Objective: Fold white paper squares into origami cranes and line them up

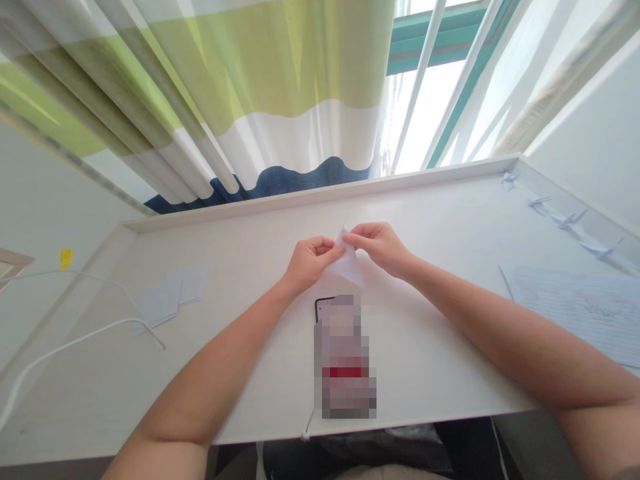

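Note:
A small piece of folded white paper (pixel 349 265) is held up between my two hands above the desk, its pointed tip upward. My left hand (pixel 313 262) pinches its left edge between thumb and fingers. On the other side, my right hand (pixel 377 245) grips the paper near the tip with thumb and forefinger. The lower part of the paper flares out below my fingers. Closer to me lies a phone (pixel 325 301), its screen mostly blurred out by blocks.
Several folded paper pieces (pixel 570 219) line the desk's right edge, above a written sheet (pixel 585 307). Flat paper pieces (pixel 173 293) and a white cable (pixel 90 328) lie at left. A raised rim (pixel 320 195) runs along the back, before a curtain (pixel 300 67).

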Tool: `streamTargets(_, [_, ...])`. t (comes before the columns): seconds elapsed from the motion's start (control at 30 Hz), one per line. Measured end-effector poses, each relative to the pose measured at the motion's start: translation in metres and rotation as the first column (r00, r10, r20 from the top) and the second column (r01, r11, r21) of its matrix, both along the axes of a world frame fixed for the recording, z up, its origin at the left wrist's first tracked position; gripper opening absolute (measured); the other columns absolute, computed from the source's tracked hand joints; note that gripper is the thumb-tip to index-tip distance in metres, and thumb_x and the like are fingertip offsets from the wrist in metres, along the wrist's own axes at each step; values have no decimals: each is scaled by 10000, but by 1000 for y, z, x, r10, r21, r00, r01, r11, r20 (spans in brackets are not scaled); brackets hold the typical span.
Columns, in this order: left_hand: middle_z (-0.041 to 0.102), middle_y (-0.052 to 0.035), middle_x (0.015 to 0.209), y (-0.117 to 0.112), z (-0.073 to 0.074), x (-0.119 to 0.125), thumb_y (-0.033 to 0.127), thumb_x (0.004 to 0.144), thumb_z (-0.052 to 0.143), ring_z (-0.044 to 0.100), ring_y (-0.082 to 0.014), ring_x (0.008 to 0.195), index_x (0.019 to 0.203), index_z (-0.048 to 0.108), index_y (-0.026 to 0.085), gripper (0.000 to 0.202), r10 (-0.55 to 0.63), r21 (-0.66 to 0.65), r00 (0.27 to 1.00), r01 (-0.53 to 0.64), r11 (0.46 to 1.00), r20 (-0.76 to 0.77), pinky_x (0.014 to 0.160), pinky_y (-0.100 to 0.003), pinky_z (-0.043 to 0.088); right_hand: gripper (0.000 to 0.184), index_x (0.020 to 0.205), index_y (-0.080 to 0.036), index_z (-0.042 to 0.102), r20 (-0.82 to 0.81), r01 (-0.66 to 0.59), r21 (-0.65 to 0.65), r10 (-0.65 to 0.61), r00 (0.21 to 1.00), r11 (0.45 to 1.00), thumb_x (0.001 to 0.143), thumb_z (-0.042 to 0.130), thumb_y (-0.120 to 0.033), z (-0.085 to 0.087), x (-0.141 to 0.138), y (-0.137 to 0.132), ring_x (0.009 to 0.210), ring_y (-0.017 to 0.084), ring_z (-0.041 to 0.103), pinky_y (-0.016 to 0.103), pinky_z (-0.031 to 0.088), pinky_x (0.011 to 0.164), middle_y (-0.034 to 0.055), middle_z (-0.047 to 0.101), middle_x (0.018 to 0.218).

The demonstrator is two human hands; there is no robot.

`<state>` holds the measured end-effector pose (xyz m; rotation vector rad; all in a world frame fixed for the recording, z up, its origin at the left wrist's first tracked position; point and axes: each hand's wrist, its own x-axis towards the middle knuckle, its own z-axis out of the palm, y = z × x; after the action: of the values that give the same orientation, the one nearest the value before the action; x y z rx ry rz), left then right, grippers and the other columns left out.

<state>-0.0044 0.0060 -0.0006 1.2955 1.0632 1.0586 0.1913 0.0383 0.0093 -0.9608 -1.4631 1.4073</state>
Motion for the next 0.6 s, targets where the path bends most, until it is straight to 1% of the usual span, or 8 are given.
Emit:
streamTargets(0.07, [798, -55, 812, -1, 0, -1, 568, 754, 910, 673, -145, 675, 858, 783, 153, 447, -13, 4, 1000, 13, 1000, -11, 645, -275, 499, 389, 793, -184, 807, -12, -24, -1, 24, 1000, 1000, 786, 859, -569, -2, 1, 1, 783, 171, 662, 328, 519, 763, 49, 769, 820])
streamTargets(0.13, [807, -63, 837, -2, 0, -1, 570, 760, 906, 688, -154, 697, 882, 800, 150, 450, -39, 5, 999, 39, 999, -21, 654, -280, 511, 395, 817, -183, 816, -11, -26, 5, 26, 1000, 1000, 791, 852, -575, -2, 1, 2, 796, 178, 669, 339, 529, 776, 55, 777, 842])
streamTargets(0.27, [820, -85, 895, -3, -1, 1, 578, 763, 903, 720, -178, 756, 924, 806, 143, 473, -45, 5, 999, 45, 999, -25, 699, -298, 539, 405, 753, -178, 807, -2, 29, 37, -29, 1000, 999, 748, 879, -576, -4, 3, 4, 742, 177, 646, 337, 510, 725, 56, 764, 781])
streamTargets(0.4, [817, -76, 879, -3, -2, 3, 585, 748, 912, 718, -169, 744, 905, 789, 148, 480, -27, 23, 999, 28, 999, -22, 716, -299, 541, 376, 726, -190, 809, -6, 65, 65, -65, 998, 996, 731, 894, -556, -4, 3, 3, 734, 175, 634, 333, 491, 707, 52, 764, 766])
streamTargets(0.6, [814, -73, 874, -4, -1, 4, 587, 758, 903, 715, -163, 742, 901, 780, 147, 479, -38, 38, 999, 38, 999, -22, 725, -299, 543, 361, 709, -196, 810, -37, 55, 54, -53, 998, 997, 715, 916, -541, -1, 3, 3, 733, 173, 636, 335, 502, 725, 44, 761, 748])
